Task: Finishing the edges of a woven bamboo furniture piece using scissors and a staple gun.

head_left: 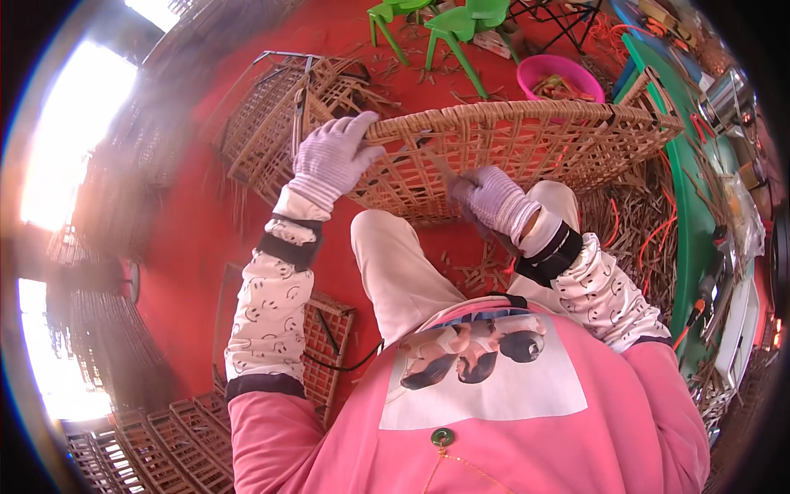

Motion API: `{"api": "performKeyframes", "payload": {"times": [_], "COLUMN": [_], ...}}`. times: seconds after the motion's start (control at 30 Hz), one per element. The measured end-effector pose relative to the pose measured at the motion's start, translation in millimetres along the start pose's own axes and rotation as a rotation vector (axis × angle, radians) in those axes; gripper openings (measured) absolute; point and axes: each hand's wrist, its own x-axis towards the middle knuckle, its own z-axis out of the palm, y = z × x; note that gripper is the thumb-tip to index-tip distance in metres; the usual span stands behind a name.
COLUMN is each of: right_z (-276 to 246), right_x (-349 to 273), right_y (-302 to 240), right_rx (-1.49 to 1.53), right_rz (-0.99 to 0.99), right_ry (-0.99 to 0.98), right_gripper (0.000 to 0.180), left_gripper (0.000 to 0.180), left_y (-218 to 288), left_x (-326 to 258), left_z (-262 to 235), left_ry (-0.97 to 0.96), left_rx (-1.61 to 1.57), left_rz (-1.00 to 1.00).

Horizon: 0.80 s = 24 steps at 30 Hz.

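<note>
A wide woven bamboo basket [535, 136] lies tilted across my knees, its open lattice facing me. My left hand [333, 156], in a pale knitted glove, grips the basket's rim at its left end. My right hand [494, 198], gloved the same way, is closed and pressed against the lattice near the lower middle; it seems to hold a thin strip or tool, blurred by motion. Both forearms wear patterned sleeve covers with black cuffs.
More woven baskets [280, 115] lie on the red floor behind, and flat woven panels [173, 436] are stacked at lower left. Green plastic chairs [461, 25] and a pink tub [559, 74] stand at the back. Bamboo scraps [634, 222] and a green table edge [691, 214] fill the right.
</note>
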Motion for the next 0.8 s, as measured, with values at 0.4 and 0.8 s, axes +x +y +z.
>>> {"api": "performKeyframes", "payload": {"times": [0.4,0.8], "right_z": [12.3,-20.8], "right_x": [-11.0,-32.2], "right_y": [3.6,-14.1], "right_rx": [0.088,0.145], "right_rz": [-0.171,0.093], "right_ry": [0.126,-0.048], "right_gripper": [0.027,0.030], "left_gripper": [0.039,0.034], "left_y": [7.7,9.2], "left_x": [-7.5,-2.4], "left_z": [14.9,9.1], "left_ry": [0.274,0.123], "left_rx": [0.073,0.002], "left_rz": [0.148,0.037]}}
